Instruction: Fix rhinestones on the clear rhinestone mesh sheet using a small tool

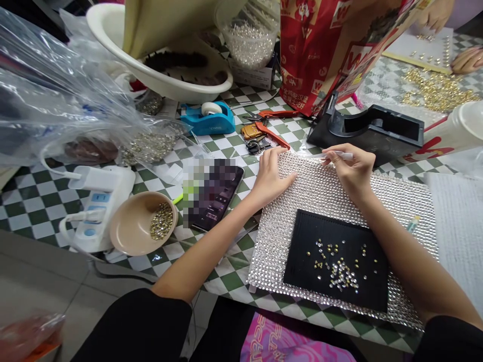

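Note:
A sheet covered in rows of silvery rhinestones (271, 251) lies in front of me on the checked tablecloth. My left hand (272, 176) rests on its far left corner, fingers apart, with no object in its grasp. Near the sheet's far edge, my right hand (352, 171) pinches a slim white pen-like stick (341, 155), whose tip points left toward the stones. Below my right hand, a black ridged tray (302, 251) lies on the sheet. Loose rhinestones (343, 276), some clear and some gold, are scattered over it. Under my right forearm is a small pale stick with a yellowish tip (413, 224).
Left of the sheet are a phone (219, 196), a beige bowl of rhinestones (141, 223) and a power strip (101, 206). Behind stand a blue tape dispenser (215, 120), orange-handled pliers (273, 136), a black dispenser (370, 130) and a red paper bag (313, 55). Another person's hands (468, 60) are at far right.

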A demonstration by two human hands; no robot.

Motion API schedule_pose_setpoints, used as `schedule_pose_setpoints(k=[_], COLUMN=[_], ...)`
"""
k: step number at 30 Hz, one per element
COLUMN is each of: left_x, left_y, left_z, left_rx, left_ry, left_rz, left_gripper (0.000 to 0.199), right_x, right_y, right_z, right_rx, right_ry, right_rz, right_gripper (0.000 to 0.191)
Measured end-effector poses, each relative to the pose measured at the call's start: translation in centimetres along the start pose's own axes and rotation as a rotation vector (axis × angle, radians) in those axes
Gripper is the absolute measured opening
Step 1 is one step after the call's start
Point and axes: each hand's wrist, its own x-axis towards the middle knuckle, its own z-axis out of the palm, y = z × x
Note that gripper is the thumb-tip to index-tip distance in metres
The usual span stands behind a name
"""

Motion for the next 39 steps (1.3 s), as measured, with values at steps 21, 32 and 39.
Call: schedule_pose_setpoints(k=[21,32,39], left_x=[-0.01,0.03,0.00], left_y=[-0.25,-0.20,-0.18], left_z=[0.36,0.30,0.33], left_rx=[-0.021,-0.015,-0.014], left_ry=[0.021,0.016,0.017], left_rz=[-0.008,-0.006,-0.004], left_gripper=[0.056,0.055,0.056], right_x=[0.59,0.53,0.90], right_y=[0.08,0.32,-0.32], right_z=[0.59,0.50,0.44], right_rx=[0.033,0.033,0.037], right_ry=[-0.032,-0.033,-0.013], right_rz=[-0.025,-0.038,-0.059], right_gripper=[0.014,0.011,0.010])
